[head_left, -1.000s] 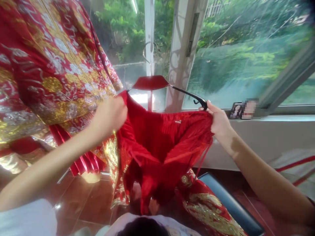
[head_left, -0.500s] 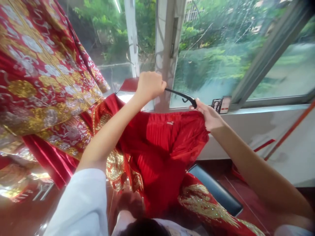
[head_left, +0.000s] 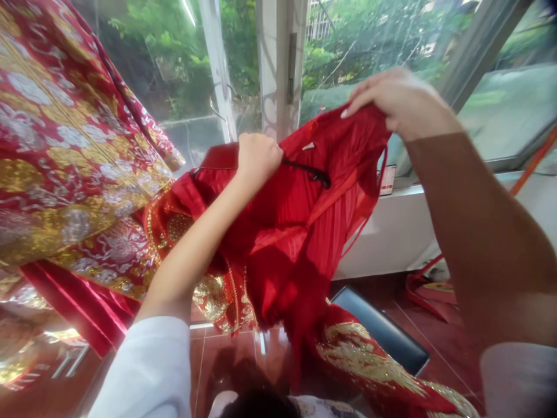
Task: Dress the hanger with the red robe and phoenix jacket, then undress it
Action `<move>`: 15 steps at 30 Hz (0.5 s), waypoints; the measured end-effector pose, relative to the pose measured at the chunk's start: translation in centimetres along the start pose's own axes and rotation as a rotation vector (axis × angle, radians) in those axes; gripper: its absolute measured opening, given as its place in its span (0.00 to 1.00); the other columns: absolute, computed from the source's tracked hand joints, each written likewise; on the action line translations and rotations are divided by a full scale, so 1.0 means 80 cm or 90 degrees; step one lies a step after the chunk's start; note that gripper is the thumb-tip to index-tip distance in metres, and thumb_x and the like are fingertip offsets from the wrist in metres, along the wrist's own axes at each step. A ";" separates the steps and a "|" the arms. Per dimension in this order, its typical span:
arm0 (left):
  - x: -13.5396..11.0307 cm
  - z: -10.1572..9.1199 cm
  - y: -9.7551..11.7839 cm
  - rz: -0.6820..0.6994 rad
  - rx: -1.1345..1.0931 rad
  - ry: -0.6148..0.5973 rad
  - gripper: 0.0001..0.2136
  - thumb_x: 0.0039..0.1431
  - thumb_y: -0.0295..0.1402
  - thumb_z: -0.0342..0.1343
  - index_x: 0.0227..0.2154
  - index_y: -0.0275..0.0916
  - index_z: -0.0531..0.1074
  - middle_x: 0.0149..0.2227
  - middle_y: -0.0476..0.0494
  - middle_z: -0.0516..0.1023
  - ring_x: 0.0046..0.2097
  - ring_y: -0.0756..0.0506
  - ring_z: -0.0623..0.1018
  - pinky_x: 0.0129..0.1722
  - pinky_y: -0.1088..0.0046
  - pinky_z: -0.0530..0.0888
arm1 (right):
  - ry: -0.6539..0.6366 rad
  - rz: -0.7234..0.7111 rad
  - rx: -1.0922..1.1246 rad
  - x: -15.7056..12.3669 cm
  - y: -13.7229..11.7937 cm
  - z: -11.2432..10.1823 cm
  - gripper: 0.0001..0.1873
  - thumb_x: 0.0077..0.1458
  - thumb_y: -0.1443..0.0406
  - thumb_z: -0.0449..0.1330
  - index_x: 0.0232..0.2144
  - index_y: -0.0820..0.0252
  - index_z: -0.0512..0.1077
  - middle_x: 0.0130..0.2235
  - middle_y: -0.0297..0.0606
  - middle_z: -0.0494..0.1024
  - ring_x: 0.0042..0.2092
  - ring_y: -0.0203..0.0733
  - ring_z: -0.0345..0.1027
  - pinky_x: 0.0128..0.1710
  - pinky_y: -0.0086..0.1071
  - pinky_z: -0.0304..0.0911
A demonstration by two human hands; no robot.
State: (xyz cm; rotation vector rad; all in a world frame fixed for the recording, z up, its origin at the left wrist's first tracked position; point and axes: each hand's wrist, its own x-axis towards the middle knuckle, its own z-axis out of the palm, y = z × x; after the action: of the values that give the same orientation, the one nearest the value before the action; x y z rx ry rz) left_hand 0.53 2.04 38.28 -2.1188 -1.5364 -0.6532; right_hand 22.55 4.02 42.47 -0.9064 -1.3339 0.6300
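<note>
My left hand (head_left: 260, 158) is closed in a fist around a black clothes hanger (head_left: 321, 176). The hanger's right end and small hook lie in front of the inside of a red pleated garment (head_left: 300, 203). Up at the right, my right hand (head_left: 409, 104) grips the garment's upper edge, fingers bent over it. A small white label (head_left: 308, 146) shows inside that edge, and a thin red strap dangles at its right side. Under my left forearm hangs red cloth with gold beading (head_left: 213, 296). More gold-embroidered red cloth (head_left: 365, 348) spreads at the lower right.
A red robe with gold and silver embroidery (head_left: 78, 133) hangs at the left. Ahead are windows with a metal frame (head_left: 278, 69) and a sill holding a phone-like item (head_left: 387, 179). A dark padded bench (head_left: 383, 331) stands on the red tiled floor, near a red metal frame (head_left: 424, 296).
My right hand has left the hanger's end and moved up and right, lifting the garment's edge behind the hanger tip. My left hand stays on the hanger. The view has shifted slightly.
</note>
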 end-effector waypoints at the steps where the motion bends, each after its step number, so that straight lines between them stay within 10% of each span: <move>1: 0.000 0.001 0.002 -0.023 0.019 0.016 0.17 0.63 0.30 0.42 0.42 0.26 0.75 0.43 0.29 0.78 0.49 0.36 0.75 0.48 0.60 0.63 | 0.035 -0.028 -0.082 -0.014 -0.024 0.010 0.09 0.35 0.77 0.67 0.25 0.72 0.74 0.18 0.25 0.65 0.26 0.31 0.68 0.28 0.29 0.60; 4: 0.003 0.000 0.010 -0.067 0.047 0.048 0.19 0.65 0.29 0.37 0.48 0.26 0.71 0.46 0.28 0.77 0.49 0.39 0.75 0.45 0.64 0.65 | 0.066 -0.241 -0.464 -0.094 -0.052 0.061 0.08 0.49 0.72 0.58 0.34 0.66 0.75 0.27 0.33 0.68 0.40 0.45 0.73 0.36 0.36 0.61; 9: -0.001 -0.035 0.002 0.046 -0.001 0.032 0.22 0.66 0.27 0.33 0.58 0.29 0.63 0.55 0.34 0.71 0.55 0.45 0.71 0.49 0.72 0.67 | -0.247 -0.287 -0.688 -0.223 0.035 0.143 0.20 0.51 0.78 0.50 0.42 0.59 0.73 0.35 0.49 0.77 0.37 0.53 0.74 0.29 0.39 0.65; 12: -0.033 -0.066 -0.024 0.096 -0.087 0.100 0.20 0.65 0.28 0.39 0.57 0.33 0.64 0.56 0.39 0.70 0.58 0.49 0.68 0.57 0.77 0.62 | -0.323 -0.247 -0.721 -0.237 0.082 0.140 0.17 0.60 0.71 0.47 0.47 0.53 0.69 0.40 0.47 0.78 0.38 0.53 0.75 0.27 0.37 0.62; 15: -0.093 -0.085 -0.055 0.013 -0.025 0.157 0.18 0.65 0.34 0.44 0.53 0.34 0.69 0.54 0.36 0.72 0.57 0.42 0.69 0.59 0.68 0.62 | -0.228 -0.204 -0.599 -0.213 0.104 0.104 0.17 0.63 0.56 0.48 0.52 0.50 0.65 0.37 0.43 0.79 0.33 0.50 0.74 0.30 0.39 0.62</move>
State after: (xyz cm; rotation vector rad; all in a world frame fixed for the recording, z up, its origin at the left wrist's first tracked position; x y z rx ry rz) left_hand -6.51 -6.38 39.48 -1.9931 -1.3759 -0.9056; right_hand 12.60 -4.10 26.21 -1.3088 -2.1073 -0.1442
